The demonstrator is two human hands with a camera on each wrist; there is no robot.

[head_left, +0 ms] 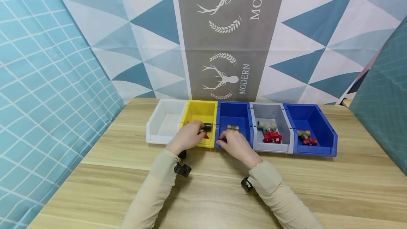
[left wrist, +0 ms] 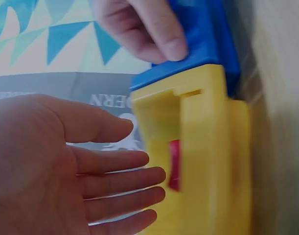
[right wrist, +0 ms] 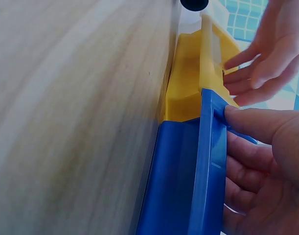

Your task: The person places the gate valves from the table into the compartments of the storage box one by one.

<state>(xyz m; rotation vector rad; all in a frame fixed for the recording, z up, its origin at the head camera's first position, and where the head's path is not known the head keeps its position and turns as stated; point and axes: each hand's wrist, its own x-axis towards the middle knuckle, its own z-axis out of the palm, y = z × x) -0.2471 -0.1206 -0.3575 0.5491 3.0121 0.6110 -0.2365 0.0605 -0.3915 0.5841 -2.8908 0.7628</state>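
Observation:
My left hand [head_left: 188,135] reaches over the front of the yellow bin [head_left: 203,105]. Its fingers are extended and slightly spread in the left wrist view, with nothing held. Beside them in that bin lie a black cylindrical part [head_left: 207,127] and a red handle [left wrist: 174,165], partly covered. My right hand [head_left: 236,143] is at the front left corner of the middle blue bin [head_left: 233,107]. Its thumb touches the rim while the other fingers bend loosely inside; the front wall hides their tips. A small brass fitting [head_left: 233,128] lies behind that hand.
A white bin [head_left: 159,138] stands at the row's left end. Right of the middle are a grey bin [head_left: 287,140] with a red-handled valve [head_left: 270,131] and another blue bin [head_left: 330,137] with a brass red-handled valve [head_left: 306,138]. The bins stand on a wooden table [head_left: 216,200] before a patterned backdrop.

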